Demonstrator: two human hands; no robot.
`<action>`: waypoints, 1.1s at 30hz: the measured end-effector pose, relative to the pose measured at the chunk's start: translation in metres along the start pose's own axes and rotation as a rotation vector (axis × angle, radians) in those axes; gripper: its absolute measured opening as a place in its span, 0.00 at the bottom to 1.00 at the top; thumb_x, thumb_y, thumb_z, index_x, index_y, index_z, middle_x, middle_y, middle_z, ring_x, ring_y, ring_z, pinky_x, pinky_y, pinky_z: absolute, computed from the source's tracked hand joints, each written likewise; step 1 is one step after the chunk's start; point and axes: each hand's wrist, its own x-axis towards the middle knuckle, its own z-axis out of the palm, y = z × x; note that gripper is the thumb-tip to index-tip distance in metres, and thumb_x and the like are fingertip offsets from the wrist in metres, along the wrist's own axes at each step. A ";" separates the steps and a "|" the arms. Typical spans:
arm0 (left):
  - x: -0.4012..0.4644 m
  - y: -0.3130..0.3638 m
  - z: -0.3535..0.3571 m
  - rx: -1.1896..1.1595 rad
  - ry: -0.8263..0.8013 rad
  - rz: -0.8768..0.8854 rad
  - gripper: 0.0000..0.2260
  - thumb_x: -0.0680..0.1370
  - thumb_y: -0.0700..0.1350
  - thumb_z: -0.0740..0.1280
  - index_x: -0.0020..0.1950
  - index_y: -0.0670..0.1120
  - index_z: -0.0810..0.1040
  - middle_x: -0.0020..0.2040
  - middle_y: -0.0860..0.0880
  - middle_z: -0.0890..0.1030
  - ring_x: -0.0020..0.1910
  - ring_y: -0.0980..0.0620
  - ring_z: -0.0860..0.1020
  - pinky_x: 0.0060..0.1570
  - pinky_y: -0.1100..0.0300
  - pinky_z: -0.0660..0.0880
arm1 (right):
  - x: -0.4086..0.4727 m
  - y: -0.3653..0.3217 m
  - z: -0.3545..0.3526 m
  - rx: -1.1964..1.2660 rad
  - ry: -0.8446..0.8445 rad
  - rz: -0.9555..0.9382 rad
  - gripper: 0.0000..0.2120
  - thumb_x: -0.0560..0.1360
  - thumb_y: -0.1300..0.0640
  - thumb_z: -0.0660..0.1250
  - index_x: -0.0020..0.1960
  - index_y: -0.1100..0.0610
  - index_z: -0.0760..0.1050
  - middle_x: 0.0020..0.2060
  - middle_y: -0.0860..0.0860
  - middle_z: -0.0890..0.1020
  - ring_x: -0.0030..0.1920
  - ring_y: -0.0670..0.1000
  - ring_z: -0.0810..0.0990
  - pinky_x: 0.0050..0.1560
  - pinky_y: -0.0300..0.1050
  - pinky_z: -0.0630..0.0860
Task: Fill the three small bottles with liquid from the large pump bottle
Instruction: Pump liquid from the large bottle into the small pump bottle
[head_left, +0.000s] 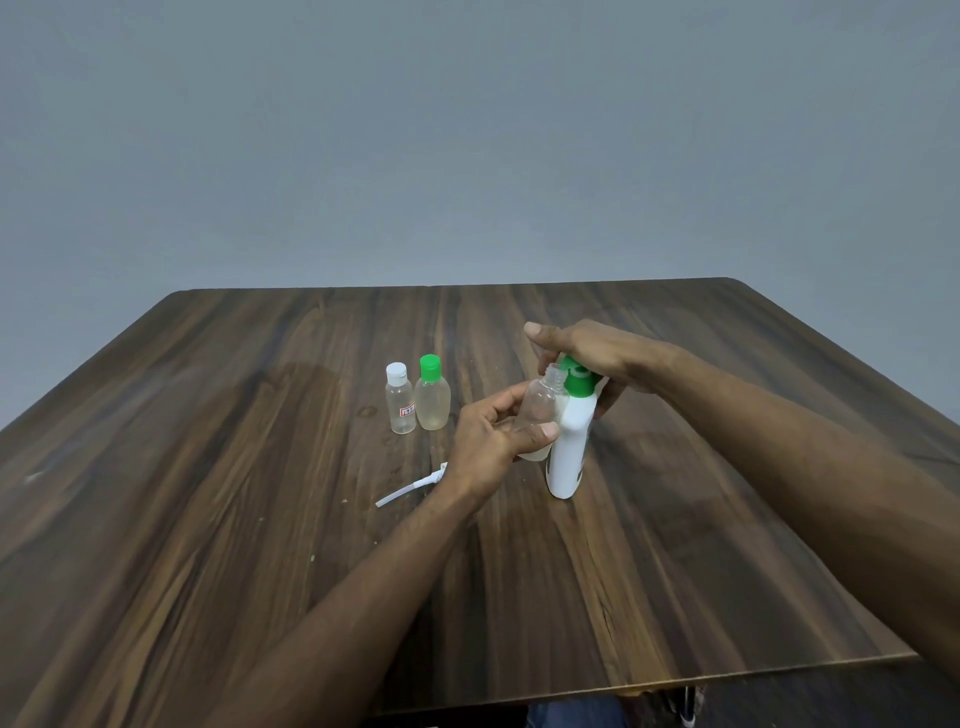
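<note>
Nearest, the left hand (493, 441) pinches a clear open-necked small plastic bottle (543, 410) against the tall white pump bottle with green head (569, 447) at the middle of the brown wooden surface (260, 519). The right hand (587, 358) curls over the pump. Filling this last bottle seems in hand; next, align the nozzle and press.

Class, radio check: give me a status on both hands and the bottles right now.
Left hand grips open clear bottle at pump bottle. Right hand on green pump head. Two capped bottles stand aside. Nothing blocking.
</note>
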 end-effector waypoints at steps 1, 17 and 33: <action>0.000 0.000 0.000 0.000 -0.003 0.001 0.19 0.71 0.31 0.71 0.59 0.46 0.79 0.46 0.52 0.84 0.45 0.58 0.81 0.44 0.63 0.76 | 0.000 0.000 0.001 0.004 0.007 -0.003 0.31 0.78 0.28 0.56 0.48 0.55 0.79 0.46 0.56 0.85 0.46 0.58 0.85 0.47 0.57 0.84; -0.005 0.003 0.001 -0.020 -0.013 -0.001 0.18 0.71 0.30 0.70 0.57 0.47 0.79 0.43 0.55 0.84 0.44 0.60 0.81 0.41 0.66 0.76 | -0.002 0.000 0.000 0.002 0.010 -0.006 0.35 0.79 0.28 0.51 0.54 0.56 0.80 0.49 0.56 0.84 0.47 0.57 0.84 0.43 0.55 0.83; -0.006 0.000 0.003 -0.050 0.012 -0.023 0.20 0.70 0.30 0.70 0.60 0.44 0.79 0.46 0.52 0.84 0.44 0.58 0.81 0.41 0.65 0.76 | 0.001 0.002 0.001 0.005 0.008 0.007 0.31 0.82 0.32 0.53 0.46 0.57 0.80 0.45 0.57 0.86 0.43 0.57 0.84 0.47 0.56 0.83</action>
